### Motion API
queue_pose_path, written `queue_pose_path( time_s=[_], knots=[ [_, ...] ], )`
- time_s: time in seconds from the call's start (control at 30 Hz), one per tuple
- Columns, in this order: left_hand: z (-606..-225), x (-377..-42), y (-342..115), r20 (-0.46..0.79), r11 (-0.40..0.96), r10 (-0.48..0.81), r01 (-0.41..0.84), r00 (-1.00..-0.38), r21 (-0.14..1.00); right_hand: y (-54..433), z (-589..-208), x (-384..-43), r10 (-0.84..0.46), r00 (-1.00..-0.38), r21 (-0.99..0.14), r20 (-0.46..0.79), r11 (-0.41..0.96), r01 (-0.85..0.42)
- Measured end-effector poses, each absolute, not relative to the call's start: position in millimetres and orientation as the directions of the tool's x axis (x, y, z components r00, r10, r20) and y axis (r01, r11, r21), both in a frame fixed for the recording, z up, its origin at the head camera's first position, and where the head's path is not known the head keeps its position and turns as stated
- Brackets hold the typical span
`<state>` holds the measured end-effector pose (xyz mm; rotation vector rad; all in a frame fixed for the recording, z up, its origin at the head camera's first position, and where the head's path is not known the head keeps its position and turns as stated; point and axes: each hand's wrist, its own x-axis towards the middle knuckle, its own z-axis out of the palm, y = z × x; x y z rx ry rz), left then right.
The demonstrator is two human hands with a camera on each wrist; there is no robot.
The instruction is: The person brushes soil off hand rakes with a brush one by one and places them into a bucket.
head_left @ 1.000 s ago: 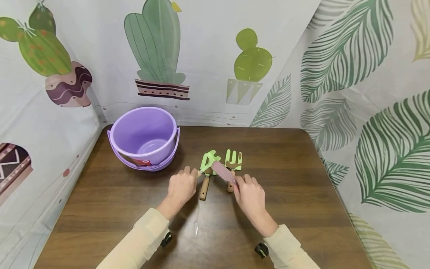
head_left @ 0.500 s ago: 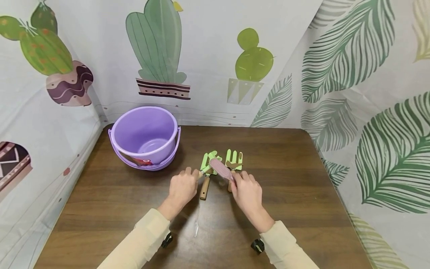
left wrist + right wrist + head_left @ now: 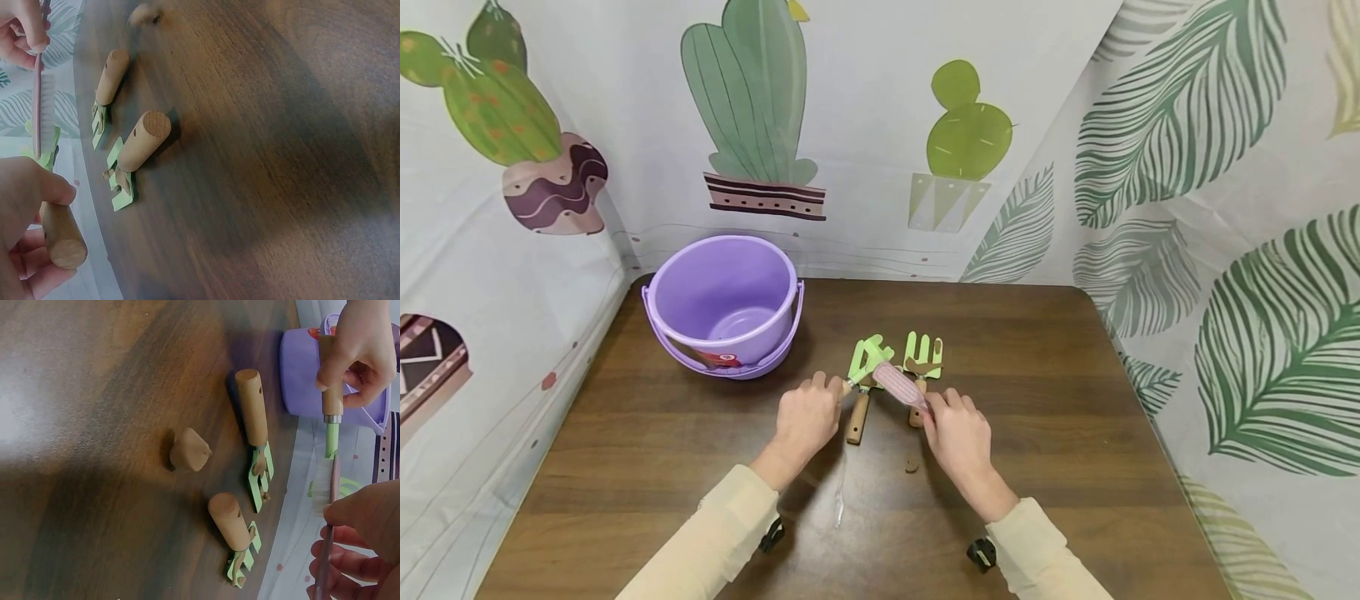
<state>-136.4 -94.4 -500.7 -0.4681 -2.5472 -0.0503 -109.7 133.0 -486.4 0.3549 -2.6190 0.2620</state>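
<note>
In the head view my left hand (image 3: pixel 808 417) grips the wooden handle (image 3: pixel 62 237) of a small garden tool with a light-green head (image 3: pixel 872 354). My right hand (image 3: pixel 961 433) holds a pink brush (image 3: pixel 898 385) by its handle, its pale bristles (image 3: pixel 322 487) against the green part of the tool. Below them on the table lie two green hand forks with wooden handles, one on the left (image 3: pixel 857 417) and one on the right (image 3: pixel 922 367). Brown clumps stick to both forks. A loose brown lump (image 3: pixel 189 450) sits on the wood near the fork handles.
A purple bucket (image 3: pixel 722 333) with its handle down stands at the table's back left. The brown wooden table (image 3: pixel 1060 400) meets a cloth backdrop printed with cacti and leaves (image 3: pixel 865 125) behind and at the sides.
A brown lump now lies on the table in front of the right fork, where bare wood was before. The brush has shifted slightly back and forth along the tool; the left hand stays put.
</note>
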Motion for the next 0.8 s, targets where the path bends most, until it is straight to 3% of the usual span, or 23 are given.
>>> queue_pose_path(
  time_s=[0.37,0.8],
  knots=[
    [-500.0,-135.8,-98.0,0.487,0.946,0.291,0.323,-0.824,-0.02,140.8,-492.9,-107.8,-0.201,-0.861,-0.124,0.466,0.949,-0.289],
    [-501.3,-135.0,-104.0,0.39,0.954,0.216,0.279,-0.895,0.113,148.8,-492.9,-108.5,-0.192,-0.862,-0.153,0.468,0.944,-0.293]
  ],
)
